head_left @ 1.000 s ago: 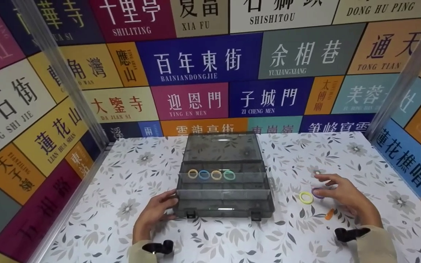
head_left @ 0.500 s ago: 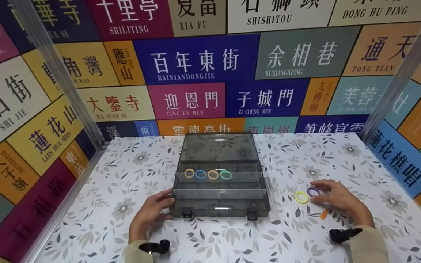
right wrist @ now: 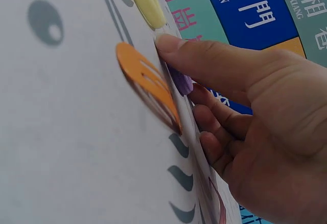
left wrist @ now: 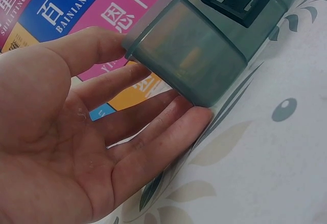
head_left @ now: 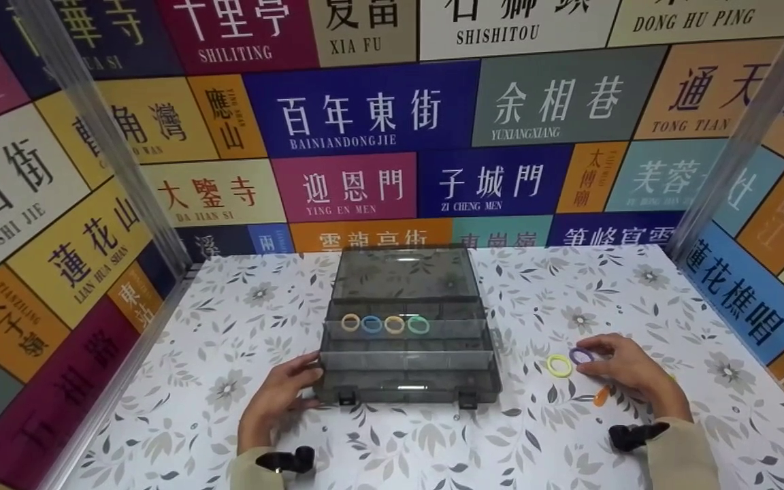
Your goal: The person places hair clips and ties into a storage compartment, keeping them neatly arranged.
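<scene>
A smoky see-through compartment box (head_left: 411, 389) stands on the table with its lid (head_left: 405, 273) raised. Several coloured hair ties, among them a blue one (head_left: 371, 324) and a green one (head_left: 418, 324), show in a row towards its back. My left hand (head_left: 282, 393) touches the box's front left corner, thumb at the rim and fingers extended along the side. To the right of the box, my right hand (head_left: 627, 371) has thumb and forefinger around a purple hair tie (head_left: 581, 356) on the table. A yellow hair tie (head_left: 559, 366) lies just left of it.
An orange snap hair clip (right wrist: 143, 75) lies on the table close to my right thumb. A small orange-yellow thing (head_left: 672, 377) peeks out behind the right hand, mostly hidden. Sign-covered walls (head_left: 365, 109) bound the leaf-patterned tabletop (head_left: 433, 449) at the back and sides.
The right hand's forefinger and thumb have come in around the purple hair tie. My left hand stays at the box corner. The head view has shifted slightly.
</scene>
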Demonstrator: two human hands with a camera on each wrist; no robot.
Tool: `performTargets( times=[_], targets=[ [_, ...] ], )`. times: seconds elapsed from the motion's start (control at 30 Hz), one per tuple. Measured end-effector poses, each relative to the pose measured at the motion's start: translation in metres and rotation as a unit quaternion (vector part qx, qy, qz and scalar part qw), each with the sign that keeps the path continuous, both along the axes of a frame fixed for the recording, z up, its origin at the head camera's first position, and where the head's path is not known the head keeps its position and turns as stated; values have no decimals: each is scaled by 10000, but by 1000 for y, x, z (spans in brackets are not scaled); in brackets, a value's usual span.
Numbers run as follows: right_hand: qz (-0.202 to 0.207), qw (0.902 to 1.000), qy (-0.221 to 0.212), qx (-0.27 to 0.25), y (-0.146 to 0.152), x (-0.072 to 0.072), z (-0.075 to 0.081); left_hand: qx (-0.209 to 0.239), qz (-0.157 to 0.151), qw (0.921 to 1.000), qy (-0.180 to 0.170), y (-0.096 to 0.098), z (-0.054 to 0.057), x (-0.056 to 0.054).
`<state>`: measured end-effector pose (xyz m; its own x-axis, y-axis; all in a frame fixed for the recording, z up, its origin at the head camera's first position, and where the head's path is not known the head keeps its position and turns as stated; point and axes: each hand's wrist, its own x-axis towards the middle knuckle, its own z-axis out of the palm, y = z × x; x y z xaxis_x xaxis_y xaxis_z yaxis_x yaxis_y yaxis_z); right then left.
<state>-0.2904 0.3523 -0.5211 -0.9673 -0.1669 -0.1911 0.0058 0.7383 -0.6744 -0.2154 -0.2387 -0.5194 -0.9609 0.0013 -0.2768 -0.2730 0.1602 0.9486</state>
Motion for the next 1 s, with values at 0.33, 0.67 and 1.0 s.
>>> performTargets(
  times=[0.33, 0.67, 1.0],
  targets=[
    [-278, 9995, 107, -109, -4, -1, -2, 12, 93, 9999, 100, 1, -1, 3],
    [-471, 9989, 28, -78, -10, 2, 8, -20, 12, 10000, 83, 3, -2, 2],
    [-77, 9941, 1079, 123, -34, -2, 35, 72, -44, 9999, 68, 0, -1, 1]
  ],
)
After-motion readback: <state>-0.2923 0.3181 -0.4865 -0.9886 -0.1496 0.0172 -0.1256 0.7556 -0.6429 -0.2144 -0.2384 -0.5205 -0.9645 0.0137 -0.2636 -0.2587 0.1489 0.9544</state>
